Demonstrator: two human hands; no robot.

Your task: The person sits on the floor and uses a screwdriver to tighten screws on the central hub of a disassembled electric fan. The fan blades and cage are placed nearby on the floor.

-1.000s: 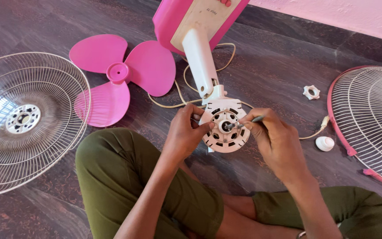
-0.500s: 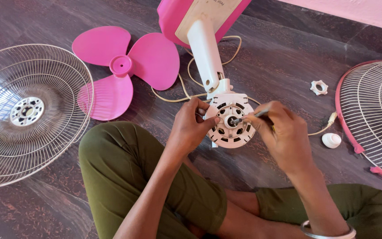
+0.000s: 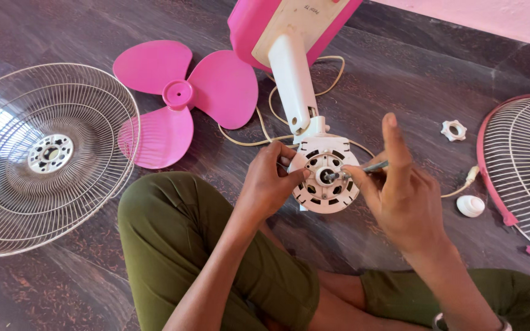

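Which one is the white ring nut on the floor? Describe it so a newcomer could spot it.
Start at the pink-rimmed wire grille lying at the right edge of the view. Just left of its upper rim, on the dark floor, lies the white ring nut. Unlike the smooth round white cap lower down near the right hand, it has an open centre and a notched outer edge.

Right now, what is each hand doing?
Left hand: closed, gripping the motor.
Right hand: closed, pinching a thin tool at the motor's shaft.

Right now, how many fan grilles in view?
2. One grille lies on the floor at left, beside the pink blade. The other grille, pink-rimmed, lies at right, partly cut off by the frame edge.
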